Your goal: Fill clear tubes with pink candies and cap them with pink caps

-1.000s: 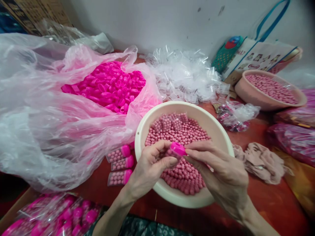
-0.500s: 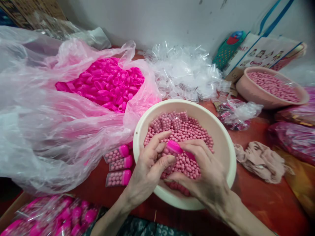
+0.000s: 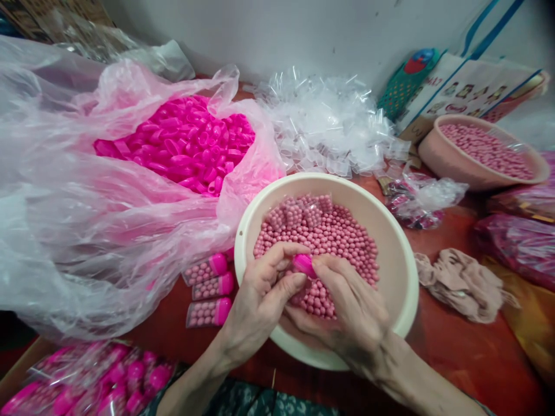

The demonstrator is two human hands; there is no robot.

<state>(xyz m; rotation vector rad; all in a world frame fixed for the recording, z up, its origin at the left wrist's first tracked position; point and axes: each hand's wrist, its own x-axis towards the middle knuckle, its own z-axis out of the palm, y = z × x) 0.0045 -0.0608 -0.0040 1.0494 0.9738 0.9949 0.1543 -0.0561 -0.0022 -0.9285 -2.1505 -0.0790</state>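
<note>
- Pink cap (image 3: 303,264) sat pinched between both hands over the cream bowl (image 3: 401,271), just above the heap of pink beads (image 3: 338,242); whatever was under the cap was hidden by the fingers.
- Left hand (image 3: 260,300) was curled nearly closed, thumb and forefinger gripping the cap from the left.
- Right hand (image 3: 347,318) was half closed, its forefinger and thumb pressed on the cap from the right, its other fingers down among the beads.
- Three filled tubes (image 3: 210,292) with pink caps lay side by side on the red table (image 3: 468,358), just left of the bowl.
- A plastic bag (image 3: 108,231) of loose caps (image 3: 186,144) spread at the left, touching the bowl's rim.
- Clear empty tubes (image 3: 325,127) were piled behind the bowl.
- A second bowl (image 3: 451,167) of beads stood far right, well apart; a crumpled cloth (image 3: 463,283) lay between the two.
</note>
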